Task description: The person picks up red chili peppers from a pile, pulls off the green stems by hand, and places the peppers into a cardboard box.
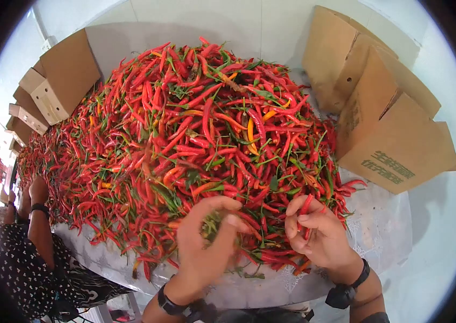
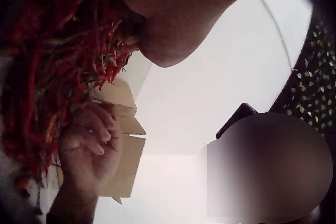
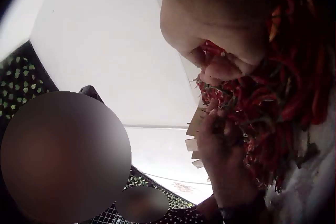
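Note:
A large heap of red chillies (image 1: 185, 134), mixed with green stems and a few orange and yellow pods, covers the table (image 1: 292, 285). My right hand (image 1: 319, 234) is at the heap's near right edge, its curled fingers and thumb gripping a red chilli (image 1: 306, 205). That chilli (image 3: 214, 48) also shows between the fingers in the right wrist view. To its left, my left hand (image 1: 206, 242) is held over the near edge, slightly blurred, thumb and forefinger curved and apart. Green stems (image 1: 210, 225) show inside that curve; whether the hand touches them I cannot tell.
Open cardboard boxes (image 1: 395, 145) stand at the right, and more boxes (image 1: 69, 75) at the back left. At the left edge another person in a dark patterned top (image 1: 12, 264) has a hand (image 1: 38, 191) at the heap. A pale wall (image 1: 228, 21) is behind.

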Action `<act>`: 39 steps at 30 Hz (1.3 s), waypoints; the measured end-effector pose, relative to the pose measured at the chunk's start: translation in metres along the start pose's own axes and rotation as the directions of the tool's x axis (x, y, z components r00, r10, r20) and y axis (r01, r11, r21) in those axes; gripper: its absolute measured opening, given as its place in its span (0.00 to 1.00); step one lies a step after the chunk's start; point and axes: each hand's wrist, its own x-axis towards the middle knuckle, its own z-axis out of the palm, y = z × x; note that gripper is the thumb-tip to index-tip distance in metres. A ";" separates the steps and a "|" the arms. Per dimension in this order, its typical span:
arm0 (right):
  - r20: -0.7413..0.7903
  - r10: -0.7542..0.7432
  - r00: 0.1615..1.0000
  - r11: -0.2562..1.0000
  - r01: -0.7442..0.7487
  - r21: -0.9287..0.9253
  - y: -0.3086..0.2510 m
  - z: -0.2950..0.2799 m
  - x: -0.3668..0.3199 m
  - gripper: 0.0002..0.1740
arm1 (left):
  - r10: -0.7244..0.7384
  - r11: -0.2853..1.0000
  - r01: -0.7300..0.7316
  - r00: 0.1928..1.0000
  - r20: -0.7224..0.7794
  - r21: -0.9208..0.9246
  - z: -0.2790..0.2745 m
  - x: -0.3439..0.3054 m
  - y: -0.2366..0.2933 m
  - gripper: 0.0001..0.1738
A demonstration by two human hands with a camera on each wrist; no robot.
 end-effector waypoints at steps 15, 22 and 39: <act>-0.032 -0.160 0.987 0.908 0.135 -0.396 -0.006 0.001 -0.007 0.11 | 0.546 0.433 -0.313 0.837 0.030 0.845 -0.007 0.024 -0.019 0.09; 0.125 -0.404 0.906 0.626 0.373 -0.685 -0.004 -0.005 -0.003 0.10 | 0.672 0.329 -0.701 0.645 0.365 0.633 0.008 0.003 -0.027 0.12; 0.184 -0.078 0.980 0.531 0.197 -0.824 -0.017 0.001 -0.012 0.10 | 0.598 0.338 -0.803 0.586 0.547 0.491 0.018 -0.004 -0.034 0.20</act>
